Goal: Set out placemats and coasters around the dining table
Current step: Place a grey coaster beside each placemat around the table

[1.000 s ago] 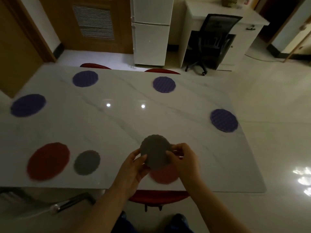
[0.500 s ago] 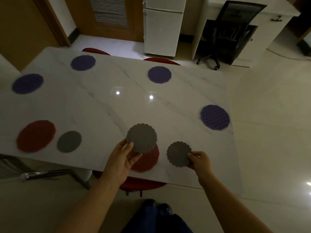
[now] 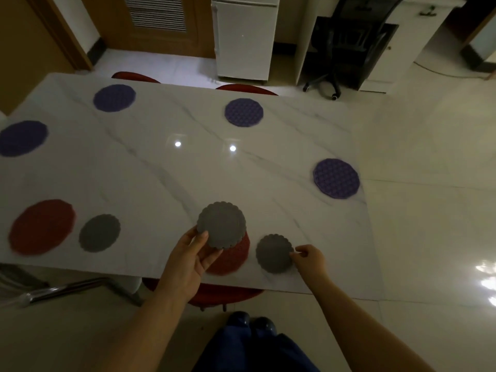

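Observation:
On the white marble table [image 3: 161, 170], my left hand [image 3: 189, 260] holds a grey scalloped coaster [image 3: 221, 225] raised over a red placemat [image 3: 232, 257] at the near edge. Just right of that mat, a second grey coaster [image 3: 273, 253] lies flat, and the fingers of my right hand [image 3: 308, 257] pinch its right rim. At the near left sit another red placemat [image 3: 41, 226] and a grey coaster [image 3: 99, 232] beside it. Purple placemats lie at the far left [image 3: 114, 98], far middle [image 3: 243, 112], right end [image 3: 336, 178] and left end [image 3: 22, 138].
Red chairs stand at the far side [image 3: 135, 76] [image 3: 245, 89], and one is tucked under the near edge [image 3: 225, 294]. A metal chair frame [image 3: 67, 288] sits low at the left. Beyond the table are a white fridge [image 3: 245, 36] and a black office chair [image 3: 349, 44].
My hands have parted. The right hand took one grey coaster to the right and lowered it onto the table beside the red placemat; the left hand keeps the other coaster raised.

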The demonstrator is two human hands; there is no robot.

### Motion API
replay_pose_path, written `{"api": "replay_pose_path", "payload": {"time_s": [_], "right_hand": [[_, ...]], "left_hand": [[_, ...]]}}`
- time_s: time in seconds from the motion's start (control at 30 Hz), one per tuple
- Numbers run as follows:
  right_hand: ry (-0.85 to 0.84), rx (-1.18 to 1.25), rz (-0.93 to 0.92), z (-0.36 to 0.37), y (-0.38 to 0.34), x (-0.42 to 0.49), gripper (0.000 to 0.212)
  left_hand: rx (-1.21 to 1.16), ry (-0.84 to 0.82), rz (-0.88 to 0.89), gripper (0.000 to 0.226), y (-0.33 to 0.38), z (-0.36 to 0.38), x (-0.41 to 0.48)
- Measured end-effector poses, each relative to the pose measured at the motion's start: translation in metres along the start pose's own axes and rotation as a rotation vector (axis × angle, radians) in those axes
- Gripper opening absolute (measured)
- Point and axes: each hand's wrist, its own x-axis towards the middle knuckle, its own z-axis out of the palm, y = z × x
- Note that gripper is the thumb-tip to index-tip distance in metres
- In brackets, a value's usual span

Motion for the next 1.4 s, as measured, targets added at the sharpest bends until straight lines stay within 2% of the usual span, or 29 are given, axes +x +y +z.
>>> {"api": "replay_pose_path", "payload": {"time_s": [0.1, 0.27, 0.37, 0.43, 0.57, 0.7, 0.77, 0.87, 1.03, 1.07, 1.23, 1.4], "right_hand": [[0.006, -0.041, -0.029, -0.008, 0.0, -0.002, 0.033], [-0.006, 0.213, -0.175, -0.036, -0.024, -0.013, 0.012], [-0.056, 0.328, -0.318, -0.062, -0.046, -0.02, 0.023], [-0.112, 0.349, -0.406, -0.081, -0.055, -0.022, 0.028], [-0.126, 0.244, -0.508, -0.123, -0.045, -0.004, 0.035], [-0.19, 0.044, -0.478, -0.175, -0.012, 0.038, 0.049], [-0.222, -0.013, -0.518, -0.205, 0.006, 0.058, 0.05], [-0.238, -0.025, -0.567, -0.257, 0.028, 0.084, 0.045], [-0.26, 0.062, -0.623, -0.321, 0.037, 0.115, 0.021], [-0.262, 0.067, -0.626, -0.327, 0.034, 0.122, 0.022], [-0.33, 0.079, -0.584, -0.332, 0.001, 0.164, 0.012], [-0.41, -0.029, -0.621, -0.318, -0.045, 0.213, 0.009]], "left_hand": [[0.018, -0.061, -0.027, 0.037, -0.005, 0.008, 0.007], [0.071, -0.117, -0.064, 0.047, -0.023, 0.049, 0.013], [0.09, -0.14, -0.081, 0.05, -0.039, 0.08, 0.018], [0.118, -0.122, -0.072, 0.044, -0.051, 0.102, 0.022], [0.106, -0.086, -0.029, 0.034, -0.082, 0.147, 0.031], [0.079, -0.068, -0.003, 0.048, -0.132, 0.201, 0.03], [0.043, -0.043, 0.021, 0.047, -0.165, 0.23, 0.029], [-0.009, -0.02, 0.022, 0.044, -0.204, 0.281, 0.026], [-0.052, 0.008, 0.043, 0.055, -0.229, 0.348, 0.023], [-0.065, 0.003, 0.051, 0.056, -0.23, 0.355, 0.025], [-0.15, 0.097, 0.103, 0.049, -0.222, 0.374, 0.055], [-0.215, 0.132, 0.195, 0.043, -0.206, 0.372, 0.098]]}}
